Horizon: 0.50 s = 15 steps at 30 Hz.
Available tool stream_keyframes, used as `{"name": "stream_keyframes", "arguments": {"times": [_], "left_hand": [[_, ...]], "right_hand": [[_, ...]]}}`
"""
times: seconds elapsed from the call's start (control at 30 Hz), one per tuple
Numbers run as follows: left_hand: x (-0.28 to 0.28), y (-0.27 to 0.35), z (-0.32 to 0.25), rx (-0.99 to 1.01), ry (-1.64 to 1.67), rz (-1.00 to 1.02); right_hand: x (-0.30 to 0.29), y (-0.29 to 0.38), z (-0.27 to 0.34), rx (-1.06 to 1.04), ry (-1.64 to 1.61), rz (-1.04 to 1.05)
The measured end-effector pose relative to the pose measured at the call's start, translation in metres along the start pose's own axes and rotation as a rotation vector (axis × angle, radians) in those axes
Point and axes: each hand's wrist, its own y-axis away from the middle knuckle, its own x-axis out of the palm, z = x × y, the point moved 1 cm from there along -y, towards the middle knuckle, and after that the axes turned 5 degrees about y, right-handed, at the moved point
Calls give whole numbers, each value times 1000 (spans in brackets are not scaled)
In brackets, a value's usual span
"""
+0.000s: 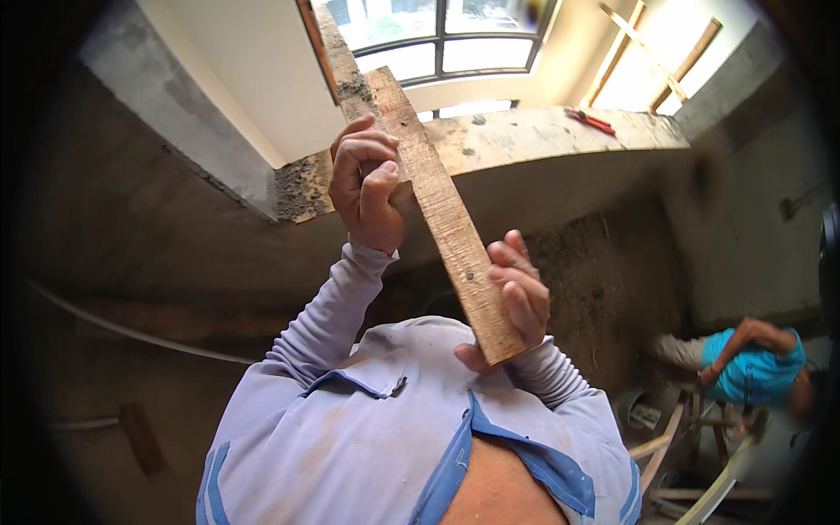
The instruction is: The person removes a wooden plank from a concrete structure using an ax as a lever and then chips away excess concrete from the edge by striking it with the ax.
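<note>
A rough wooden board (pixel 440 203) slants across the view in front of my chest. My left hand (pixel 367 190) is at the board's left edge toward its far end, with fingers curled and the thumb side partly hidden by the wood. At the near end, my right hand (pixel 525 298) holds the board between the fingers along its right edge and the thumb at its lower end. A dark knot or nail mark shows on the board near that hand. Behind my left hand runs a longer mortar-spattered plank (pixel 351 72).
A ledge (pixel 505 141) crosses ahead below a framed window (pixel 440 39); red-handled pliers (pixel 590 122) lie on it. Rough mortar (pixel 298 187) covers its left corner. At the lower right, a person in a blue shirt (pixel 748 367) is near timber pieces (pixel 663 453) and a bucket (pixel 643 413).
</note>
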Motion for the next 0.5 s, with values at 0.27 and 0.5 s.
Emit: {"name": "stream_keyframes", "arguments": {"times": [0.27, 0.5], "left_hand": [[8, 35, 9, 18, -130, 107], [15, 36, 12, -541, 421, -304]], "right_hand": [[2, -102, 1, -271, -538, -456], [2, -178, -14, -228, -227, -161]]}}
